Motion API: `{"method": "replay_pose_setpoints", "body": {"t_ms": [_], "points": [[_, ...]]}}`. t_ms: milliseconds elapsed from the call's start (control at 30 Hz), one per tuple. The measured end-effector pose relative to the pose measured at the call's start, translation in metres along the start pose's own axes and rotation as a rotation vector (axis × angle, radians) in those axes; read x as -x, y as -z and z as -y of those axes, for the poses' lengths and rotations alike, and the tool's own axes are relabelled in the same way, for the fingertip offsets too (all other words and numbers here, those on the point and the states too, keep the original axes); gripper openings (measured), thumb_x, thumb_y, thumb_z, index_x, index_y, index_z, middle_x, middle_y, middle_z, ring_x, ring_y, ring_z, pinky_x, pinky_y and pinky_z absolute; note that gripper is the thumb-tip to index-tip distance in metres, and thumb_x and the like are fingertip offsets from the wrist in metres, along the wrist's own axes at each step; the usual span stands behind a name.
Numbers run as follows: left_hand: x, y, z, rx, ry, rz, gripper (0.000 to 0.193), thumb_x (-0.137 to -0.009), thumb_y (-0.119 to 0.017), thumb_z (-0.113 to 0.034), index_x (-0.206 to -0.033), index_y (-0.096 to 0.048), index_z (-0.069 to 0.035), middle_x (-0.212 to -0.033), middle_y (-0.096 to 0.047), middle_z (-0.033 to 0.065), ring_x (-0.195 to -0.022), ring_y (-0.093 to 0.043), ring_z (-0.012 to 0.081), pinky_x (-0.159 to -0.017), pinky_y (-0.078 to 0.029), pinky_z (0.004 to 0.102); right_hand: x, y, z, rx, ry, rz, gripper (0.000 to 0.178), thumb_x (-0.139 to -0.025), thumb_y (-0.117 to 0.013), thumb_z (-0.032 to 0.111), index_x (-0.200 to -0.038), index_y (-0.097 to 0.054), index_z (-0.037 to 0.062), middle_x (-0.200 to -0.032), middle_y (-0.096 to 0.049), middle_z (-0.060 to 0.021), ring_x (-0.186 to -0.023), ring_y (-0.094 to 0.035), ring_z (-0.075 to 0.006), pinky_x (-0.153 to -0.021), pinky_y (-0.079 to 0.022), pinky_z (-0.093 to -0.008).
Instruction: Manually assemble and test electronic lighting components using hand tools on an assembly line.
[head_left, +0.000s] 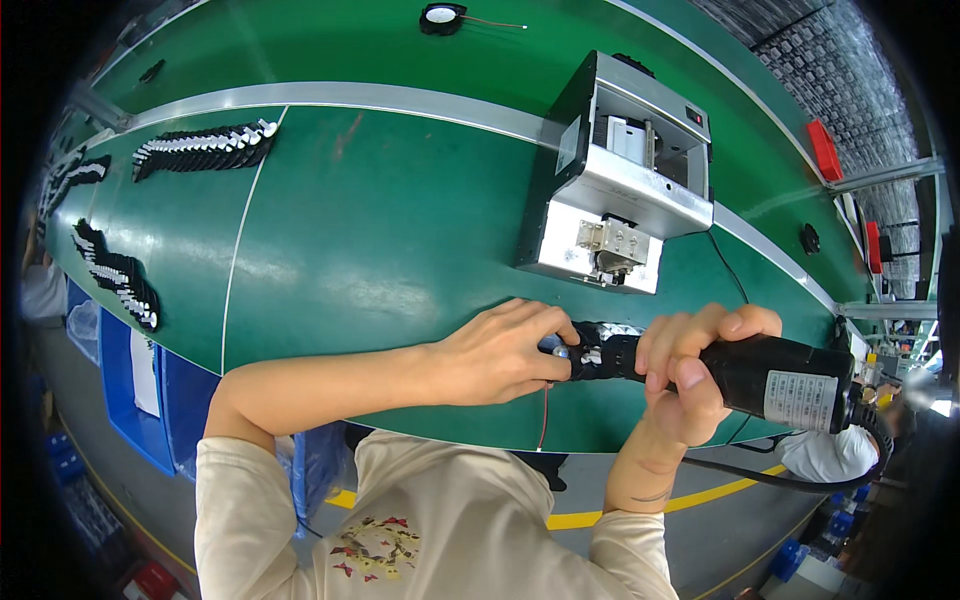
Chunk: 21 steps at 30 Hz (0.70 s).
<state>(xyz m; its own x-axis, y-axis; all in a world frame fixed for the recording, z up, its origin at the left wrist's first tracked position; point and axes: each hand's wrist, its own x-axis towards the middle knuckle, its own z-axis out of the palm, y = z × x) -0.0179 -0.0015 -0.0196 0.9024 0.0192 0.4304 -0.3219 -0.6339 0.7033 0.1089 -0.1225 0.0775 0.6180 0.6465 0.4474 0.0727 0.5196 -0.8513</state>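
My right hand [688, 368] is wrapped round a black electric screwdriver [778, 378], which lies nearly level with its tip end pointing left. Its front end reaches the small black part [592, 358] on the green bench. The fingers of my left hand [505, 350] are closed on the left side of that part and hide some of it. A thin red wire [545, 418] hangs from beneath these fingers toward the bench's near edge. Whether the screwdriver tip touches a screw cannot be made out.
A silver and black machine [625, 180], like a screw feeder, stands beyond my hands. Stacked rows of black-and-white parts [205, 148] lie at the left. Past the metal rail sits a round black fan [441, 18] with a wire. Blue bins [135, 390] stand below the bench's left edge.
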Motion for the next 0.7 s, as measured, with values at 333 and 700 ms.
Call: {"method": "replay_pose_setpoints", "body": {"t_ms": [333, 700], "points": [[-0.001, 0.001, 0.0, 0.004, -0.001, -0.005, 0.02, -0.067, -0.077, -0.012, -0.085, -0.069, -0.013, -0.109, -0.055, 0.0073, -0.104, -0.057, 0.0281, -0.086, -0.049, 0.0405, 0.008, 0.004, -0.007, 0.041, 0.033, 0.078, 0.038, -0.079, -0.065, -0.003, -0.106, -0.04, 0.0055, -0.068, -0.051, -0.0057, -0.053, -0.05, -0.0153, -0.052, -0.048, -0.0319], [0.002, -0.002, 0.001, -0.005, -0.009, 0.001, 0.02, -0.068, -0.076, -0.01, -0.085, -0.068, -0.013, -0.112, -0.053, 0.0075, -0.105, -0.055, 0.0282, -0.088, -0.046, 0.0412, -0.021, 0.004, 0.017, -0.091, 0.129, 0.092, 0.038, -0.079, -0.06, 0.004, -0.113, -0.043, 0.006, -0.065, -0.045, -0.0032, -0.048, -0.046, -0.0137, -0.047, -0.042, -0.0307]]}}
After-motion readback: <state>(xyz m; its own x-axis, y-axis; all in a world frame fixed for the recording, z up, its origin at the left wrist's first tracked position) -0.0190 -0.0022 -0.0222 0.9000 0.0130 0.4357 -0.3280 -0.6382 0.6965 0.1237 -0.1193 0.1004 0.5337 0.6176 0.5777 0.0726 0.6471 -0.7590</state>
